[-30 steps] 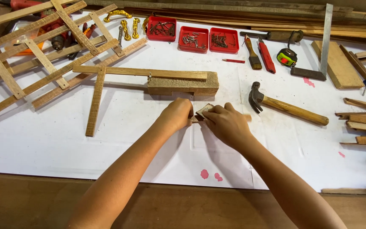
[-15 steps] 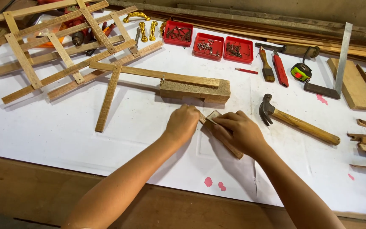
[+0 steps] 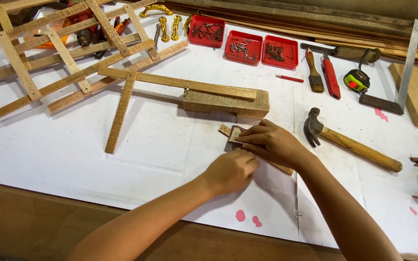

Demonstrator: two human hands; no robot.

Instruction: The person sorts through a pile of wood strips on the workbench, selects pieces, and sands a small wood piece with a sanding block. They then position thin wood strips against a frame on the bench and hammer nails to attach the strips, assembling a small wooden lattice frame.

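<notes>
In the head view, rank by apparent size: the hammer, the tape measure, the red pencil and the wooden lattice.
1. Wooden lattice, by far the largest.
2. Hammer.
3. Tape measure and red pencil: the pencil is longer but thinner, so unranked.

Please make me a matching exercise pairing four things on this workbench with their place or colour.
Things:
1. hammer
2. nail trays
3. wood strip
4. tape measure

Descriptions:
A. red, three in a row at the far edge
B. under both hands, left hand and right hand
C. green and black, beside the steel square
D. wooden handle, lying right of the hands

Pairs: 1-D, 2-A, 3-B, 4-C
</notes>
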